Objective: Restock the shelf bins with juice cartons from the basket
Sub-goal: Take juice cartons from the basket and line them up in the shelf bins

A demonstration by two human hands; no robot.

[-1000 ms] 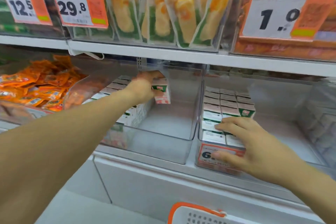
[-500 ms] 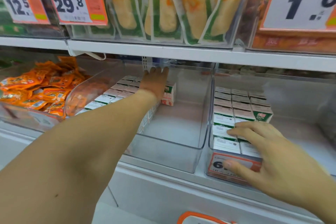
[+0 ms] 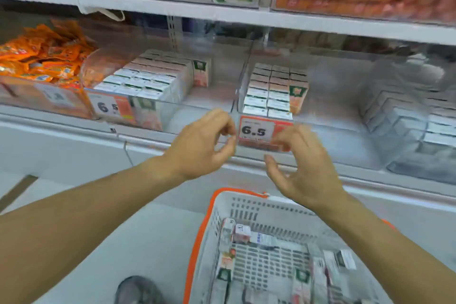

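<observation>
Head view: small boxy juice cartons (image 3: 269, 239) lie loose in the slotted white basket (image 3: 217, 207) with an orange rim, below the shelf (image 3: 246, 17). More cartons stand in tight rows in two clear plastic bins (image 3: 214, 96), each with bare floor on its right. Both hands, left (image 3: 197, 145) and right (image 3: 303, 168), hang empty over the basket's far edge, fingers loosely curled, slightly apart. Orange packets (image 3: 42, 57) fill the bin at left.

both hands, left (image 3: 199, 148) and right (image 3: 304, 168), empty, fingers loosely curled
</observation>
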